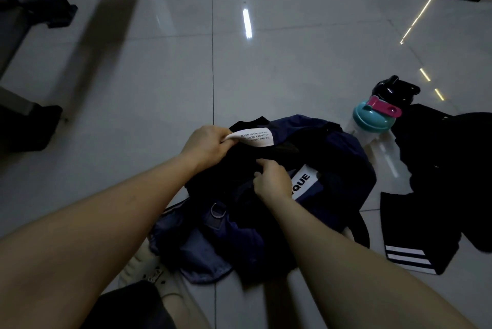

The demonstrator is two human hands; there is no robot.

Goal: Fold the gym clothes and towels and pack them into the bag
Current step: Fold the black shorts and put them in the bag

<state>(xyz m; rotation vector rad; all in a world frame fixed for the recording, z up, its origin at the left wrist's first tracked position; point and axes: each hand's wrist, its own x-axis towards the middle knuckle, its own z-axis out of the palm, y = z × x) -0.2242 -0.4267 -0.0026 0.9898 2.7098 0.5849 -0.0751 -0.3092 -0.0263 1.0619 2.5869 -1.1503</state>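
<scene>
Both hands are down on the bag. My left hand (206, 143) has its fingers curled round the far edge of a dark garment (234, 166), and my right hand (271, 180) pinches a fold of the same cloth on the side nearer me. Beneath both hands slumps the navy bag (343, 150) on the floor tiles, with the garment lying on top of it or partly in its mouth. The cloth is too dark for me to tell which. Well off to the right of my right hand lies a heap of black clothes (450, 158), unfolded, and nearer me on that side a black piece with white stripes (410, 232) is spread flat. Between the heap and the bag, beyond my right hand, is a water bottle (372, 122) with a teal lid. Smallest is the white label (255, 136), sticking out of the garment just past my left fingers. I judge I am stowing this one folded garment, with most of the clothes yet to be done. Next I need to press it down flat into the bag with both hands together so the fold holds, then let go and reach right for the heap.
</scene>
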